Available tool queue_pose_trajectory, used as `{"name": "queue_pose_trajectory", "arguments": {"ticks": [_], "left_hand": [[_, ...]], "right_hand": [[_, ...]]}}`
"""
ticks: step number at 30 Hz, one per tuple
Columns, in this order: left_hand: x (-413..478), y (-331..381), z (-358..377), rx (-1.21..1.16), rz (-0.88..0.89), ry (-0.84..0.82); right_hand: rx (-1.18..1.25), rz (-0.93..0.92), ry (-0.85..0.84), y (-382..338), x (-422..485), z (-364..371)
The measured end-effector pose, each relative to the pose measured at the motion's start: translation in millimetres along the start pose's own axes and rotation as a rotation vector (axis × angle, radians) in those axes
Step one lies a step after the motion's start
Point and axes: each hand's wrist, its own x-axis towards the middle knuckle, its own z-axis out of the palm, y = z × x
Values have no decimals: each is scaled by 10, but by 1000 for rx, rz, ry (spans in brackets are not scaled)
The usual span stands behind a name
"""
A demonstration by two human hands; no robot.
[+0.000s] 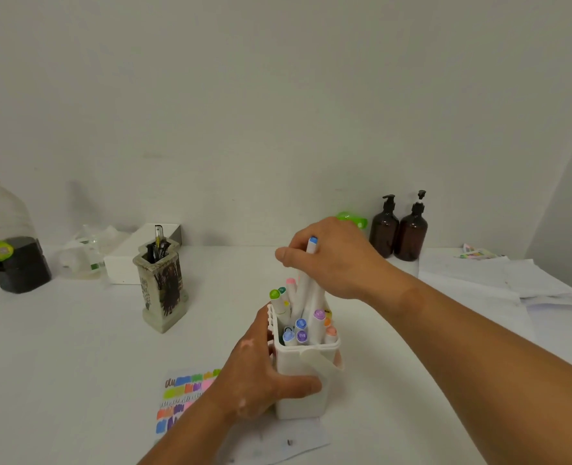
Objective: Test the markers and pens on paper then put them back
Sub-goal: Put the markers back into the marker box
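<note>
Right hand (pixel 331 260) pinches marker (pixel 306 283); left hand (pixel 264 374) grips holder (pixel 306 380).

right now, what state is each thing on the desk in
marker box, upright, holding capped markers, left hand grips it
blue-capped marker, capped, lower end in box, pinched by right hand
test paper, flat, marked with colour swatches
pen holder, upright, holding pens
jug, capped, part full of dark liquid
pump bottles, upright
</note>
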Motion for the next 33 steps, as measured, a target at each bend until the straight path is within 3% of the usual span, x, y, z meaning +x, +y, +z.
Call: {"name": "queue_pose_trajectory", "arguments": {"ticks": [5,8,11,15,20,29,33], "left_hand": [[18,89,-9,-58,56,41],[10,108,-20,-45,77,48],[-23,116,-31,27,79,68],[-23,179,1,114,97,69],[-12,229,35,123,200,88],[-59,267,7,-1,375,96],[-54,177,13,61,416,84]], "right_hand": [[75,13,58,46,-20,15],[462,102,134,73,-63,104],[792,169,99,176,-143,194],[820,95,111,214,-247,226],[929,8,368,149,-286,179],[1154,-117,588,-58,-400,-269],[1192,-186,688,-107,-432,-564]]}}
